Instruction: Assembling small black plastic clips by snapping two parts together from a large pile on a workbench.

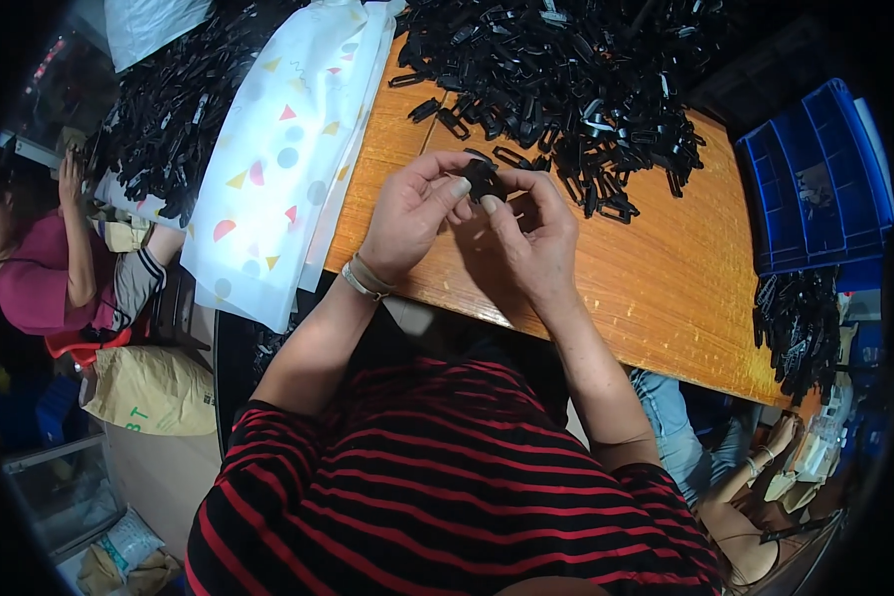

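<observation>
Both of my hands meet above the near part of the wooden table (606, 268), fingers closed around a small black plastic piece (483, 181). It looks like the clip-shaped parts piled beyond, but its exact kind is partly covered by my fingers. My left hand (412, 211) pinches it from the left, thumb and forefinger on its edge; bracelets circle that wrist. From the other side my right hand (538, 230) grips it with thumb and forefinger. Just past my fingertips spreads a large heap of black plastic clips (566, 79), some lying loose at its near edge.
A patterned plastic sheet (273, 149) covers the table's left side, with another black heap (159, 109) beyond. A blue crate (815, 179) stands at the right, near more black parts (797, 333). One person (45, 263) sits at left, another (745, 507) at lower right.
</observation>
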`<state>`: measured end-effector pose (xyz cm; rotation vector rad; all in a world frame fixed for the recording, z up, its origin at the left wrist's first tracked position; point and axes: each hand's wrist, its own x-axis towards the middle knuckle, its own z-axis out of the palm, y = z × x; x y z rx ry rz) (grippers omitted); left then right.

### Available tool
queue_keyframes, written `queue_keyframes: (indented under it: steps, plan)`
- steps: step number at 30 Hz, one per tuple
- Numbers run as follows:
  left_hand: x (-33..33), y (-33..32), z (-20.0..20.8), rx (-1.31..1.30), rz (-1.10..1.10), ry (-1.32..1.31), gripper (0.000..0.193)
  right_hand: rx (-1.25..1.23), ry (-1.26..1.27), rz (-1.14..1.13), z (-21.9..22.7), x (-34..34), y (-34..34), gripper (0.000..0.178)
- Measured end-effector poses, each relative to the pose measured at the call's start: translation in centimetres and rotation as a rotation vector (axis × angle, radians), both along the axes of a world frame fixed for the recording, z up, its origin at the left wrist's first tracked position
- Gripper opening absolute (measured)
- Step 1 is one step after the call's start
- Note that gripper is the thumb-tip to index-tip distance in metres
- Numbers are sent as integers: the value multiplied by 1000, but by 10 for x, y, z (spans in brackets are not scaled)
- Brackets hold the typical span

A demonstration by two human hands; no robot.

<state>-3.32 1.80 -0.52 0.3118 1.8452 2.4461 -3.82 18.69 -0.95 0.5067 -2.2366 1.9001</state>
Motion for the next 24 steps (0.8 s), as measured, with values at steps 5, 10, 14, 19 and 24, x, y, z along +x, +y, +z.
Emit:
queue_keyframes:
  steps: [5,10,14,19,24]
  plan:
    - [6,0,0,-18,20,32,27,52,100,-12,3,4,-3,21]
    - [19,13,-1,-27,131,30,28,169,298,-82,1,7,-7,22]
    - [31,27,-14,-29,305,65,29,342,376,-125,-7,18,-13,24]
    - [38,20,-17,-137,226,39,23,237,397,-190,-9,20,-14,34]
    - [40,17,-9,94,86,6,30,220,91,98,-8,40,-19,53]
